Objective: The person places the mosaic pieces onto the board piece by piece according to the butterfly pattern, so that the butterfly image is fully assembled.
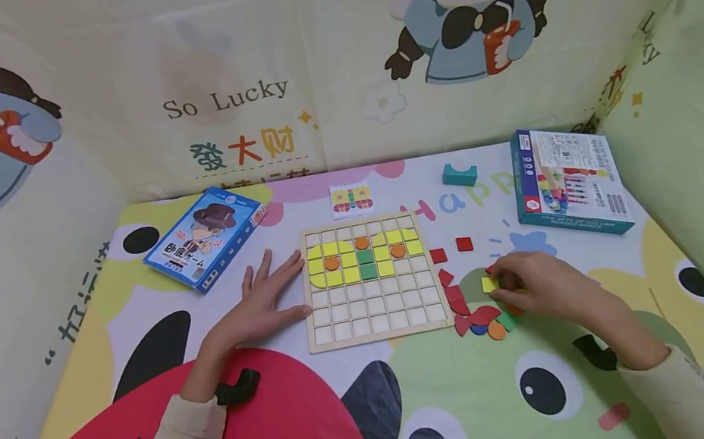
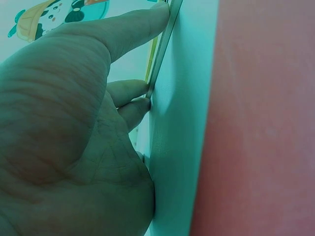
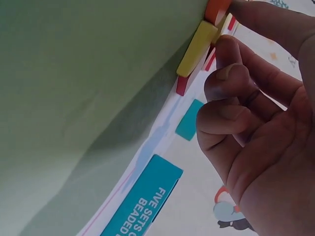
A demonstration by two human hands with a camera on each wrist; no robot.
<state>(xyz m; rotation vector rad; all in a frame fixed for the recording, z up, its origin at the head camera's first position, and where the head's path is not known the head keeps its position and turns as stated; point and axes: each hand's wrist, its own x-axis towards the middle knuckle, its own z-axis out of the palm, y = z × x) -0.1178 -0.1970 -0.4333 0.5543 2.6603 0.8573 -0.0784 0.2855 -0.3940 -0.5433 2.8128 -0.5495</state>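
A wooden grid board (image 1: 381,338) bears yellow tiles, orange discs and green squares in its upper rows. My left hand (image 1: 266,300) lies spread at the board's left edge, thumb and fingertips touching the frame. In the left wrist view, the thumb (image 2: 138,32) presses the board's side. Right of the board, my right hand (image 1: 545,286) pinches a yellow square tile (image 1: 489,284) between thumb and index finger; its other fingers curl in. Close to these fingertips in the right wrist view are an orange piece (image 3: 216,10) and another yellow tile (image 3: 198,47) lying over a red one.
Loose red tiles (image 1: 456,299), an orange disc (image 1: 496,331) and a blue disc (image 1: 478,329) lie beside the board. Behind it is a butterfly pattern card (image 1: 352,200). A blue box (image 1: 206,239) stands left, a teal block (image 1: 459,175) and a teal box (image 1: 570,181) right.
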